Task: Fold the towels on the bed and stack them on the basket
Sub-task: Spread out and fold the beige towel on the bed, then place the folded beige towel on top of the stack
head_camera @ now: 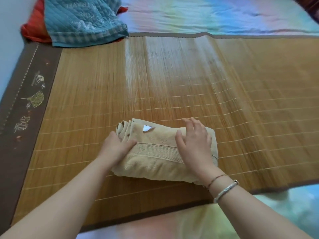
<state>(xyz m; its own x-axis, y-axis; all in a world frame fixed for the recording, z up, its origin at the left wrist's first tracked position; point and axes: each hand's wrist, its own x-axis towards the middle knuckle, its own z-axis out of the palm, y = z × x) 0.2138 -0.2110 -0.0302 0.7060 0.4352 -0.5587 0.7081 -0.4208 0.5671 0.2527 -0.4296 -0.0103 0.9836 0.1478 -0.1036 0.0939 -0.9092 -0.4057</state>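
Two hands: both rest on one folded beige terry towel [160, 149] near the front edge of the bed
Left hand [116, 147]: palm laid against the towel's left end; the thumb lies over the top of the fold near the ribbed band; the other fingers are hidden behind the end, so I cannot tell whether they grip
Right hand [194, 144]: flat on the towel's right half, fingers spread and slightly raised at the tips, holding nothing; a thin dark string bracelet [216, 179] and a silver bangle [226, 190] sit on that wrist
Towel: a thick bundle of several layers, rolled edges showing at its far left corner; a small white label [146, 128] points up from the top face; it lies on the mat, a little left of centre in the view
Mat: golden-brown woven bamboo mat [181, 80] with a dark brown embroidered cloth border [25, 104]; it covers the middle of the bed
Sheet: pastel rainbow bed sheet [215, 14] showing beyond the mat and in front of it
Far left corner: a teal quilted cloth with white lettering [82, 19] lies partly over a red-orange fabric [34, 28]; its edge overlaps the mat
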